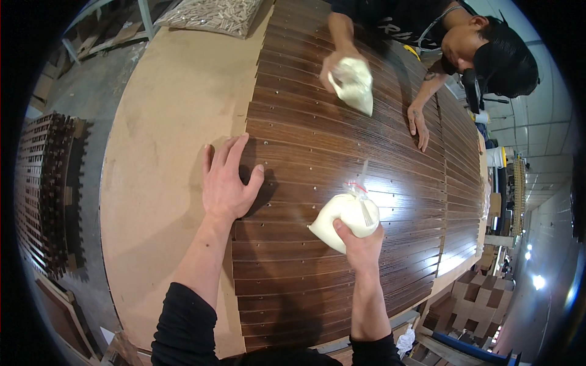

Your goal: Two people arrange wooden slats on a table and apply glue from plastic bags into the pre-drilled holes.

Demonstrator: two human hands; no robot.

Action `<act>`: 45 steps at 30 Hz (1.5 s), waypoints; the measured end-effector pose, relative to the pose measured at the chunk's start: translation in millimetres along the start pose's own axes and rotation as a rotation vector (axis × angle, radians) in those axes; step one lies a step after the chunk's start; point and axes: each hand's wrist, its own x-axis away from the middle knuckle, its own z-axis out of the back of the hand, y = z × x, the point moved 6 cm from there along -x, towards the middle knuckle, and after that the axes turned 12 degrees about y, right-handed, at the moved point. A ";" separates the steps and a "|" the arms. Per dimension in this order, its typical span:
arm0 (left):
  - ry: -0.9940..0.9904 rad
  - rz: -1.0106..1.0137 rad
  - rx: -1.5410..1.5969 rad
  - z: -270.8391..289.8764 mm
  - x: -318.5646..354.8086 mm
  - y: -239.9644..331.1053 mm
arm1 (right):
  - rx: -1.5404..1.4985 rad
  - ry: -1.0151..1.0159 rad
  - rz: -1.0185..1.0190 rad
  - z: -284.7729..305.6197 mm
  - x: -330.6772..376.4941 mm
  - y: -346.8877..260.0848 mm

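Observation:
My right hand (364, 247) grips a clear plastic bag of creamy white paste (345, 219), its neck tied with a red band and its pointed corner facing left. The bag is over long dark brown wooden boards (293, 226) laid side by side, with rows of small holes along them. My left hand (227, 183) is open, fingers spread, resting where the tan panel (159, 122) meets the brown boards' left ends. Across from me, a co-worker's hand (332, 67) squeezes a similar bag (356, 88); their other hand (418, 125) lies on the boards.
A clear bag of wooden dowels (213, 17) lies at the tan panel's far end. Stacked slats (43, 189) stand on the floor at left. Brown boards are piled (479, 302) at the lower right, and a white bucket (496, 157) stands beyond the right edge.

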 end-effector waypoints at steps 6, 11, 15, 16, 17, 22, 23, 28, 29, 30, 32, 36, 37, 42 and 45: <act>0.004 -0.002 0.012 1.5 -1.8 2.7 | -0.134 0.035 -0.089 17.1 11.4 -3.3; 0.009 -0.016 0.010 0.9 0.2 0.5 | -0.106 -0.032 -0.083 14.8 19.2 1.7; -0.011 -0.002 0.008 2.2 -2.3 2.5 | -0.103 -0.071 -0.089 14.4 24.1 -2.2; -0.015 0.001 0.013 2.4 -2.6 2.8 | -0.085 -0.071 -0.095 14.4 25.0 -2.2; -0.015 0.002 0.013 2.0 -2.0 2.3 | -0.084 -0.072 -0.096 14.5 25.6 -1.7; -0.009 -0.006 0.003 1.5 -1.3 1.2 | -0.057 -0.068 -0.083 11.8 27.1 0.1; -0.009 -0.006 0.003 1.4 -1.3 1.2 | -0.057 -0.068 -0.083 11.2 27.4 -0.3; -0.011 -0.008 0.016 1.4 -1.7 1.9 | -0.025 -0.070 -0.065 9.5 29.9 2.8; -0.011 -0.008 0.017 1.3 -1.5 2.5 | -0.024 -0.069 -0.065 9.6 30.6 4.4; -0.006 -0.012 0.018 2.4 -1.7 2.5 | -0.024 -0.073 -0.068 8.6 31.6 5.9; -0.002 -0.016 0.018 3.9 -1.8 2.6 | -0.025 -0.078 -0.071 9.9 35.0 6.5; -0.001 -0.005 0.021 0.3 -0.9 1.3 | -0.011 -0.031 -0.100 29.6 44.7 12.4; 0.007 -0.006 0.025 -0.3 -0.5 1.4 | -0.074 -0.035 -0.124 32.5 47.2 13.5; 0.015 -0.009 -0.013 -0.6 0.6 -0.7 | -0.051 -0.091 -0.101 32.5 54.9 9.0; 0.019 -0.016 -0.003 -0.8 0.4 0.2 | -0.028 -0.099 -0.113 31.1 57.2 10.9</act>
